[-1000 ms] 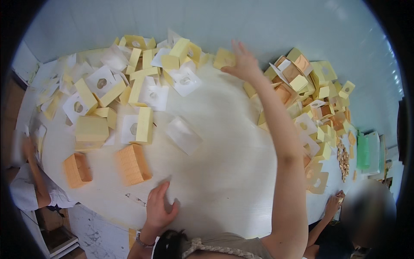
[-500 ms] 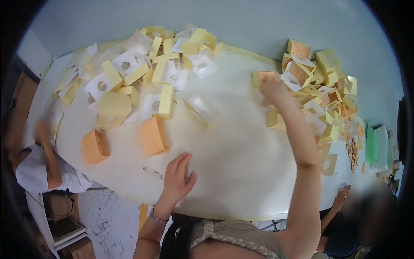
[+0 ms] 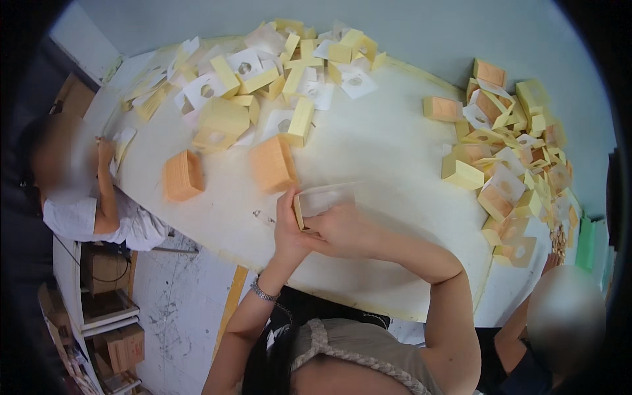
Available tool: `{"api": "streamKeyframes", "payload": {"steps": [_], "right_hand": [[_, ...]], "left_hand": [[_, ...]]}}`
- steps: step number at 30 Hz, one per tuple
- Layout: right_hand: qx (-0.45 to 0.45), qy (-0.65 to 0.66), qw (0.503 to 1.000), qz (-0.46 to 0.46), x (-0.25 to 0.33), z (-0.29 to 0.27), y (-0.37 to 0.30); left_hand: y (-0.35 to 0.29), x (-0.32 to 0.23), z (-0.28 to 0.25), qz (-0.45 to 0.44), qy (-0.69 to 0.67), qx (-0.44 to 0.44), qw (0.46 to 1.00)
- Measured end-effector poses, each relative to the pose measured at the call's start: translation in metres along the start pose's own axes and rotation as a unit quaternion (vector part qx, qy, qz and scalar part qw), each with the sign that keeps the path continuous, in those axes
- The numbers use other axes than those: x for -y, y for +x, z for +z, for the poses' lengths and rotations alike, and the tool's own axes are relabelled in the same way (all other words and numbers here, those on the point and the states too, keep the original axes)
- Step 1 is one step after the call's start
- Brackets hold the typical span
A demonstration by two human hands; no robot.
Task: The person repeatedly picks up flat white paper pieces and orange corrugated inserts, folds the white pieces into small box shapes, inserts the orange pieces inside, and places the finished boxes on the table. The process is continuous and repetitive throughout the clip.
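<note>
Over the near middle of the table, my left hand (image 3: 289, 227) grips a small pale-yellow cardboard box (image 3: 324, 197) by its left end. A pale flap of it stands out to the right. My right hand (image 3: 342, 230) closes on the box's near side, its fingers curled in at the edge and partly hidden. Just beyond my hands is an orange ribbed stack (image 3: 273, 164), apparently of nested trays. A second orange stack (image 3: 184, 176) stands to its left.
Yellow and white boxes (image 3: 224, 122) lie heaped at the far left. Another heap (image 3: 497, 181), many orange-lined, covers the right side. Small gold pieces (image 3: 559, 242) lie by a green container (image 3: 596, 243). People sit at left (image 3: 99, 217) and right (image 3: 507, 342).
My right hand has left the orange-lined box at the right heap and come back to the middle. The loose yellow box beyond my left hand has been taken up. The view has shifted.
</note>
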State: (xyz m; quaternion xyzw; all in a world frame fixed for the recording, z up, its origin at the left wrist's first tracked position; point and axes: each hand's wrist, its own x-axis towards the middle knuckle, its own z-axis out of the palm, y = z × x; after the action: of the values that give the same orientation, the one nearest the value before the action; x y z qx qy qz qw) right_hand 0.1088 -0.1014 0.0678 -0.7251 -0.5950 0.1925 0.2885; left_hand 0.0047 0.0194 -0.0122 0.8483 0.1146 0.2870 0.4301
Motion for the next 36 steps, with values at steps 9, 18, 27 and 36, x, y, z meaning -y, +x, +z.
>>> {"api": "streamKeyframes", "payload": {"steps": [9, 18, 27, 36], "right_hand": [[-0.184, 0.193, 0.945, 0.189, -0.032, -0.017, 0.058], [-0.046, 0.583, 0.755, 0.295, -0.069, 0.033, 0.11], [-0.065, 0.652, 0.705, 0.271, -0.104, 0.023, 0.116], [-0.314, -0.382, 0.848, 0.191, -0.087, 0.016, 0.006]], "left_hand": [[-0.03, 0.021, -0.046, -0.149, -0.098, 0.028, 0.984], [-0.024, 0.024, -0.067, -0.07, 0.004, 0.142, 0.987], [-0.005, 0.057, -0.093, 0.032, 0.025, 0.169, 0.985], [-0.006, 0.041, -0.095, -0.033, -0.026, 0.143, 0.989]]}}
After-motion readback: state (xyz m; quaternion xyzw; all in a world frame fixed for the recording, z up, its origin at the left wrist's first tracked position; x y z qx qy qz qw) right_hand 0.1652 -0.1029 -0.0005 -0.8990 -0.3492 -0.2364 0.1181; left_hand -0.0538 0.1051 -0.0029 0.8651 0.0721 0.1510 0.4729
